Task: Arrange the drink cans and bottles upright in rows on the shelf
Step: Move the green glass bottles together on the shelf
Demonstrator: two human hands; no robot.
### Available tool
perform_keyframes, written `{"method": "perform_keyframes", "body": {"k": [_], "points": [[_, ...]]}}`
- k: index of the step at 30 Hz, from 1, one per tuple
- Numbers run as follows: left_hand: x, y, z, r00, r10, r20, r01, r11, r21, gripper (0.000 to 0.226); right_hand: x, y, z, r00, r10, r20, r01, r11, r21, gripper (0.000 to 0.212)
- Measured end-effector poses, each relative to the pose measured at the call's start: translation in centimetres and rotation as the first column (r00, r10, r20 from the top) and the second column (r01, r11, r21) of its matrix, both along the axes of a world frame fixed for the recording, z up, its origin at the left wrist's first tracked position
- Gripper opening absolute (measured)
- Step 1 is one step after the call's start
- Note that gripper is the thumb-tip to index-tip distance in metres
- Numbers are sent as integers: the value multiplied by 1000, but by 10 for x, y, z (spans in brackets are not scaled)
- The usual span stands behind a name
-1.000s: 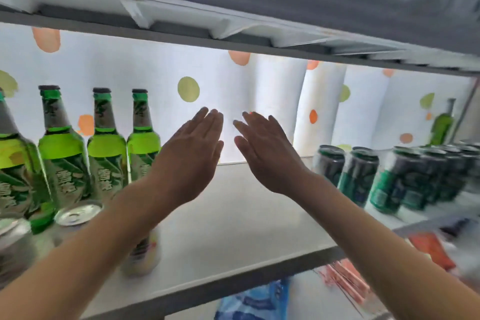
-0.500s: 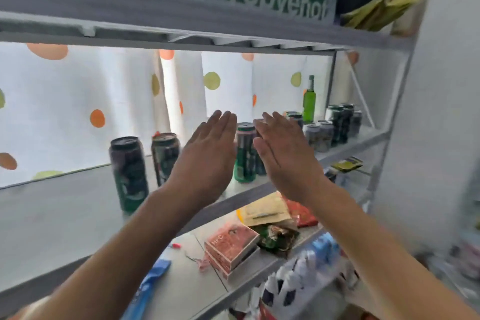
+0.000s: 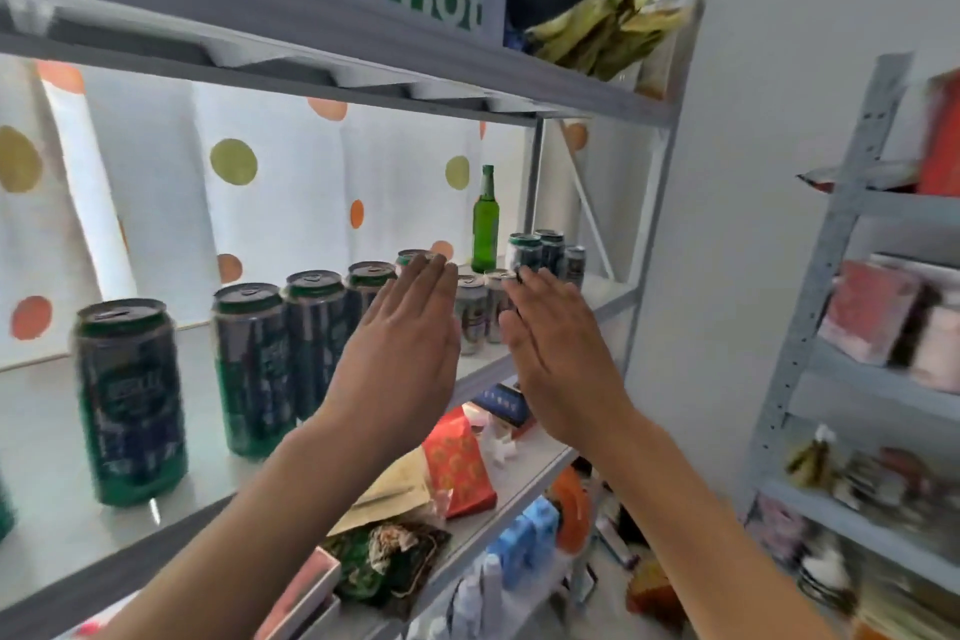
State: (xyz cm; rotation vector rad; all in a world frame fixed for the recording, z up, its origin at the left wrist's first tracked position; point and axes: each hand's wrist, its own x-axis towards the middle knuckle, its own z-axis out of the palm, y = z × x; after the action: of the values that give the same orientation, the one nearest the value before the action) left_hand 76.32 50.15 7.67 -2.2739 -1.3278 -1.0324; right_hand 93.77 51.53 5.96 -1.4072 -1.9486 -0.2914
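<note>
On the left of the frame, dark green drink cans stand upright in a row on the white shelf. At the middle, the left hand and the right hand are held up flat, fingers straight, a little apart, holding nothing. Behind them, small pale cans stand. Further right, at the back, a green bottle stands beside more cans.

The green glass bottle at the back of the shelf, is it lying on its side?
No, the green glass bottle stands upright on the shelf, with its neck pointing up, behind the cans.
</note>
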Motion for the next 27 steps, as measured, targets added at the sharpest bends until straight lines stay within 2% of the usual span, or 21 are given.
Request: {"method": "perform_keyframes", "body": {"k": [4,7,12,15,20,24,27], "points": [[21,64,5,1000,20,-14,-19,997,69,54,12,61,16,1000,15,27,-15,999,28,53],[34,106,16,999,27,-21,-25,996,87,54,22,109,40,999,32,25,-32,999,32,47],[61,163,22,999,31,10,-32,988,152,52,52,184,73,993,91,-74,-85,992,90,42],[80,190,22,997,69,21,-71,988,139,52,71,229,88,990,94,-106,-85,993,86,40],[113,228,18,996,88,28,-89,995,43,59,93,298,111,994,52,-97,-55,998,-19,40],[126,256,21,993,107,58,-109,993,45,56,105,346,123,991,81,-106,-100,976,-191,44],[135,280,20,989,112,101,-119,991,60,52,111,387,133,987,106,-120,-135,955,-263,46]]}}
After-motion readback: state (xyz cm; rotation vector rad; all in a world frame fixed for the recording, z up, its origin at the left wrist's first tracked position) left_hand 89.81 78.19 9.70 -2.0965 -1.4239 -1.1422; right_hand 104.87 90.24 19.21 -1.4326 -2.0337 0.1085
